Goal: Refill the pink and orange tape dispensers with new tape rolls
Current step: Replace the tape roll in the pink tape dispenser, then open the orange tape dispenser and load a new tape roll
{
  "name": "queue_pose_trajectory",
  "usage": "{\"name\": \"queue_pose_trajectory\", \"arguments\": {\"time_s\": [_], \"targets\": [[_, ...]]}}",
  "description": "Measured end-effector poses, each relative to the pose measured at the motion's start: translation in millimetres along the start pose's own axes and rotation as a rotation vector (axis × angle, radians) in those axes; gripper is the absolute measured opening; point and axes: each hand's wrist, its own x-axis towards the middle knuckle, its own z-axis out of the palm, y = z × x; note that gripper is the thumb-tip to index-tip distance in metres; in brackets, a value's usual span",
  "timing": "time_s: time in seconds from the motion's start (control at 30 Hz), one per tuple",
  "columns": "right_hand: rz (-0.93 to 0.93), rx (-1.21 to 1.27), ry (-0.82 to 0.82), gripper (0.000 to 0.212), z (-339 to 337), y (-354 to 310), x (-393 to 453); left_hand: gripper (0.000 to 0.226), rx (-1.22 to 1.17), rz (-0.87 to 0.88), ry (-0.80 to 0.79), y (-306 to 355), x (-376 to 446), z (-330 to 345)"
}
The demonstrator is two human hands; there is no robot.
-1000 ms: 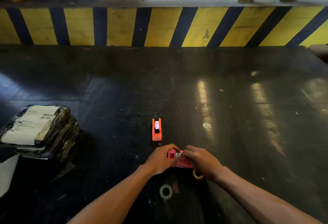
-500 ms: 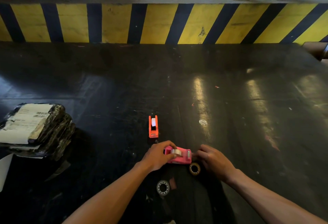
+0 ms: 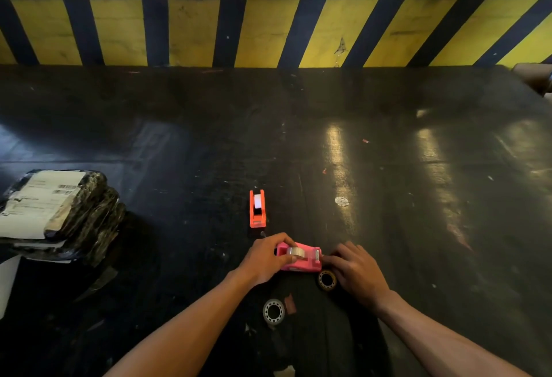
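Going left to right, a stack of dark wrapped parcels (image 3: 56, 212) is sitting at the left edge of the black surface (image 3: 388, 197) — not part of the job. The orange dispenser (image 3: 257, 209) is standing alone just beyond the hands, a white roll showing in it, so it is looking refilled. The left hand (image 3: 264, 258) is clenching its grip on the rear of the pink dispenser (image 3: 300, 258), where a clear roll is sitting seated; the right hand (image 3: 357, 272) is resting with loose fingers at the cutter end — whether it is pinching the tape end, I cannot tell. Counted: 2 dispensers, 2 loose rolls — a whitish one (image 3: 273, 311) nearest the camera and a brownish one (image 3: 326, 280) by the right hand. The refill is appearing nearly finished.
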Motion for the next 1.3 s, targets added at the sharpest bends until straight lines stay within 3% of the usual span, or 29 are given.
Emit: {"name": "queue_pose_trajectory", "arguments": {"time_s": [0.27, 0.43, 0.6, 0.67, 0.77, 0.87, 0.97, 1.03, 1.1, 1.2, 1.3], "targets": [[0.245, 0.165, 0.070, 0.030, 19.6, -14.4, -7.7, 0.020, -0.021, -0.020, 0.036, -1.4, -2.4, 5.9], [0.629, 0.588, 0.038, 0.033, 16.1, -31.5, -3.8, 0.019, -0.063, -0.020, 0.055, 0.2, -4.8, 7.4], [0.777, 0.891, 0.023, 0.040, 4.1, -41.2, -0.2, 0.019, -0.068, -0.022, 0.053, 1.3, -5.1, 8.4], [0.772, 0.875, -0.014, 0.048, 2.3, -42.1, -0.7, 0.018, -0.070, -0.018, 0.052, 0.9, -5.7, 8.4], [0.666, 0.621, -0.175, 0.071, 3.4, -35.8, 4.5, 0.022, -0.064, -0.012, 0.043, 0.3, -6.4, 8.4], [0.519, 0.296, -0.333, 0.092, 2.4, -32.0, 22.2, 0.041, -0.019, 0.003, 0.011, -1.2, -9.2, 7.1], [0.423, 0.024, -0.376, 0.105, 4.1, -31.7, 39.9, 0.066, -0.056, 0.055, -0.025, -11.2, -17.4, 5.5], [0.361, -0.035, -0.407, 0.113, 8.3, -31.3, 48.3, 0.064, -0.106, 0.063, 0.018, -23.5, -25.1, 3.4], [0.289, -0.013, -0.446, 0.111, 14.7, -33.2, 54.5, 0.060, -0.062, 0.072, 0.170, -41.2, -32.4, 1.4], [0.204, 0.031, -0.422, 0.091, 23.3, -38.5, 62.1, 0.064, 0.155, -0.031, 0.432, -71.5, -39.9, -2.8], [0.333, 0.187, -0.331, 0.079, 23.5, -37.6, 77.8, 0.067, 0.502, -0.162, 0.433, -96.0, -41.0, -8.9]]}}
